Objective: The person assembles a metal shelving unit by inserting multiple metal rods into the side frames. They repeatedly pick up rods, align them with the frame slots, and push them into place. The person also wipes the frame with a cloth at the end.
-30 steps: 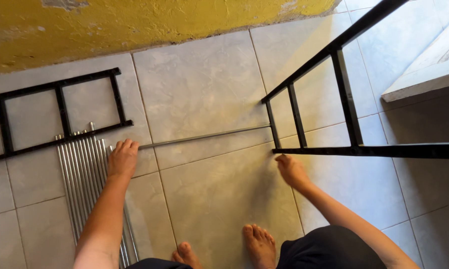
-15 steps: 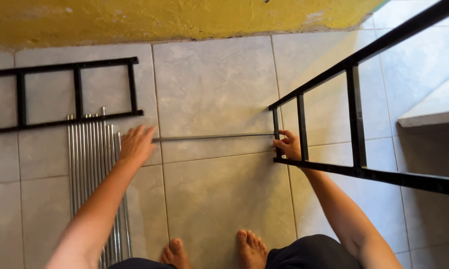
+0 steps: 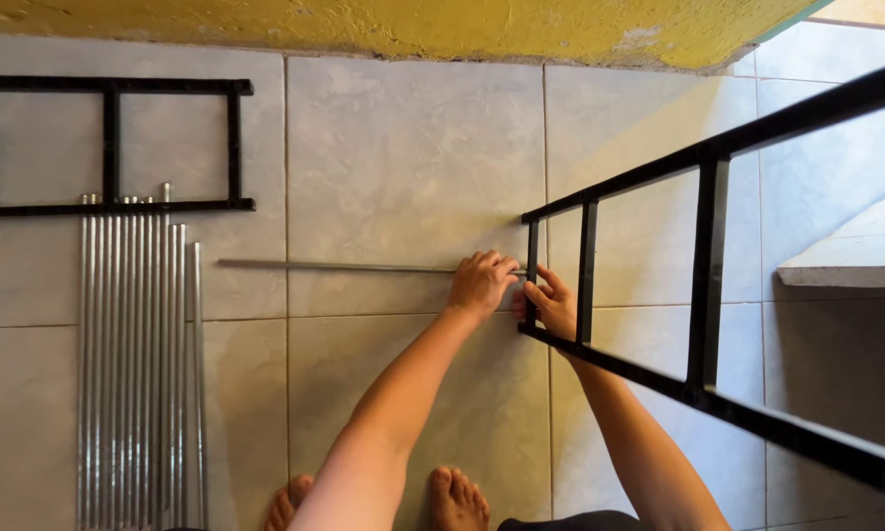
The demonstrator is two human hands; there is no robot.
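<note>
Tiled floor point(image 3: 413, 147): two black frames, rod bundle. Left hand point(image 3: 480, 283) fingers clamped on single rod point(image 3: 334, 265); right hand point(image 3: 557, 307) grips frame point(image 3: 708, 295).

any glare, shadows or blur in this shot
Head view: sharp overall, no motion blur; bright glints run along the silver rods at left; warm light falls on the floor tiles, cooler and brighter at right; the black frame reads dark; both hands are evenly lit.

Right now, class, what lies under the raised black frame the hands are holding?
Under the black frame only grey floor tiles show through its gaps. The hands cover the rod end.
</note>
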